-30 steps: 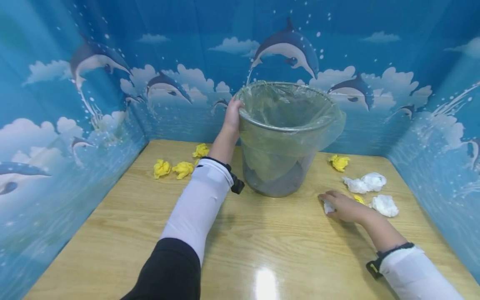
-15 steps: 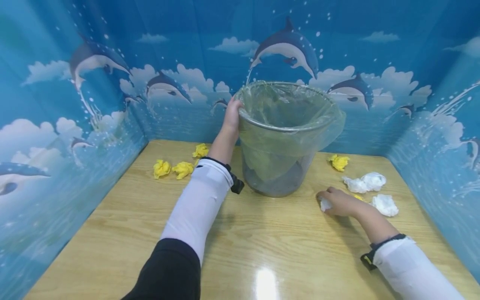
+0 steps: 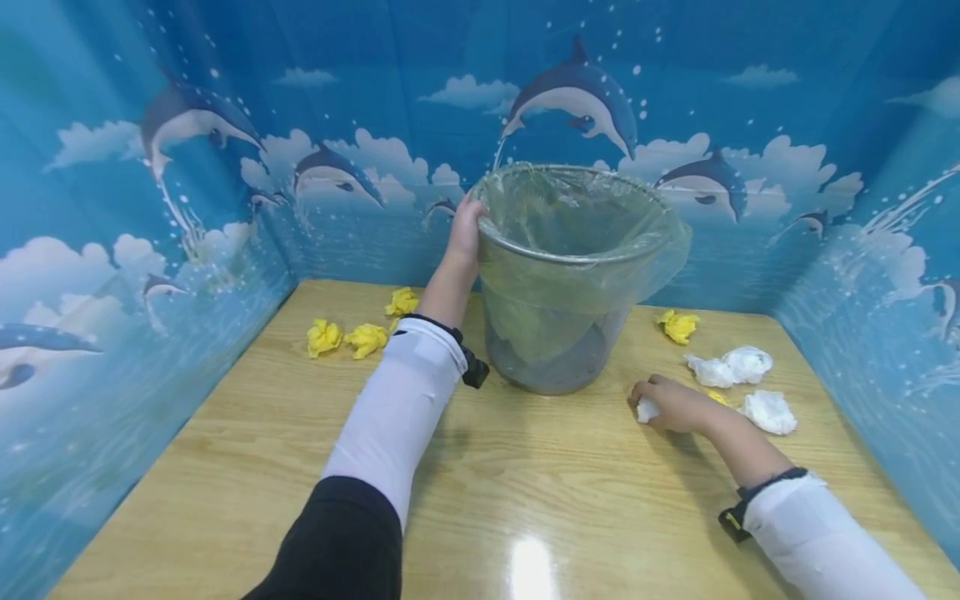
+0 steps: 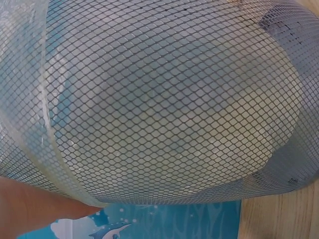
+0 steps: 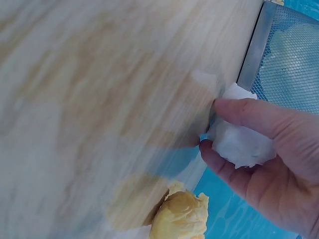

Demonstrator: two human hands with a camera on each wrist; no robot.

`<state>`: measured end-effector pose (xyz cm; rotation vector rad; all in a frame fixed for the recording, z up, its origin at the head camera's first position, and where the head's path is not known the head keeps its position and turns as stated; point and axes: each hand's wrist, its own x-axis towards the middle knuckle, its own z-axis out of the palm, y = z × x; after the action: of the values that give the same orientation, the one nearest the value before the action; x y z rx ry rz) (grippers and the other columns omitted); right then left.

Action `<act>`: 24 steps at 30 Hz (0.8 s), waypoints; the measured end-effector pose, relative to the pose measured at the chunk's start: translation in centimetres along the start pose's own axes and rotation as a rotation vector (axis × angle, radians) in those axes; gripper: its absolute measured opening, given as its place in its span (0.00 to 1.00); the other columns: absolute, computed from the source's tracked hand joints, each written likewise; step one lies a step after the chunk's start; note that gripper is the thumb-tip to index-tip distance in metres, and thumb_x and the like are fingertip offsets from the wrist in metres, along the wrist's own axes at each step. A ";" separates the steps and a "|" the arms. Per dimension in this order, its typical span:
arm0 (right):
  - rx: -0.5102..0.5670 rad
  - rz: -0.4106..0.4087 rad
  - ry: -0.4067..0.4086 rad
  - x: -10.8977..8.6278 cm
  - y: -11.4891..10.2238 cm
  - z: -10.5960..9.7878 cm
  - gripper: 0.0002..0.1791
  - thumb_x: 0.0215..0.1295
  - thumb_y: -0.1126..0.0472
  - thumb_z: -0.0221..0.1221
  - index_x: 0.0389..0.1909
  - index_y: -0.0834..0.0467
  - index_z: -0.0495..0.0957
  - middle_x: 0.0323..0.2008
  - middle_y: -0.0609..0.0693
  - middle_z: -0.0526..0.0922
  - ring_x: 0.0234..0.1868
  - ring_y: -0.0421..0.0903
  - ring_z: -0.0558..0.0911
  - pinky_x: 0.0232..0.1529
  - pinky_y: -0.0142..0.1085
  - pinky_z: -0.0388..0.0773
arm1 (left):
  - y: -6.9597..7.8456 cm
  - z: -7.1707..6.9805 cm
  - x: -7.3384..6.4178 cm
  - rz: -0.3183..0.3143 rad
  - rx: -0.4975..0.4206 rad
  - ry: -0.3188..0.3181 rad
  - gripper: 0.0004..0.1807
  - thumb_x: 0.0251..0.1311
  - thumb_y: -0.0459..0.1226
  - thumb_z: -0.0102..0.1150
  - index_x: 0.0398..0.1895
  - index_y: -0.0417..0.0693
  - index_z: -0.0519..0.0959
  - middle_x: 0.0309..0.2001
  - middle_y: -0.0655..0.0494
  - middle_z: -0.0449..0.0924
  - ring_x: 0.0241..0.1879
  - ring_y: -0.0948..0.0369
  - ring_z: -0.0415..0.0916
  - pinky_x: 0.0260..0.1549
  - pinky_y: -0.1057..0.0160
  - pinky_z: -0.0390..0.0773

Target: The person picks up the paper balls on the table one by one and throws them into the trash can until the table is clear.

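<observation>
The right hand pinches a white wad right of the bin, short of the right edge of the desk, while the left hand grips the bin's rim near the back edge, and I judge a hard pull there could tip the bin.

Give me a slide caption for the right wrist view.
A white wad in the right grip, with a yellow wad and the mesh bin on the table nearby.

Left grip high, arm outstretched — right grip low, fingers curled.
</observation>
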<state>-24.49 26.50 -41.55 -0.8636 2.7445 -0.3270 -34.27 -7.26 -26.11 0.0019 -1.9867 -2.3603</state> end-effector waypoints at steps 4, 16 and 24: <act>-0.008 -0.025 0.000 0.1 0.1 -0.1 0.14 0.51 0.69 0.67 0.40 0.58 0.78 0.35 0.52 0.75 0.36 0.48 0.77 0.42 0.46 0.78 | 0.0 0.0 0.0 0.003 0.002 -0.002 0.38 0.63 0.35 0.38 0.78 0.55 0.45 0.78 0.58 0.41 0.78 0.56 0.34 0.57 0.58 0.60; -0.017 0.012 0.024 -0.2 0.2 -1.1 0.12 0.58 0.69 0.62 0.44 0.63 0.75 0.38 0.57 0.76 0.36 0.50 0.78 0.37 0.44 0.78 | -0.2 -0.1 0.1 0.011 -0.009 0.005 0.37 0.63 0.35 0.38 0.78 0.57 0.48 0.78 0.58 0.41 0.78 0.56 0.34 0.51 0.62 0.60; -0.034 0.072 0.134 -0.4 0.4 -2.8 0.12 0.58 0.68 0.62 0.43 0.63 0.75 0.37 0.60 0.76 0.34 0.53 0.79 0.37 0.48 0.78 | -0.2 0.0 0.2 0.017 -0.005 0.006 0.37 0.63 0.35 0.37 0.78 0.57 0.48 0.78 0.59 0.41 0.78 0.56 0.35 0.48 0.63 0.60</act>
<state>-25.21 27.38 -38.98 -0.7755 2.9042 -0.3370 -34.49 -7.26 -26.34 -0.0079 -1.9697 -2.3523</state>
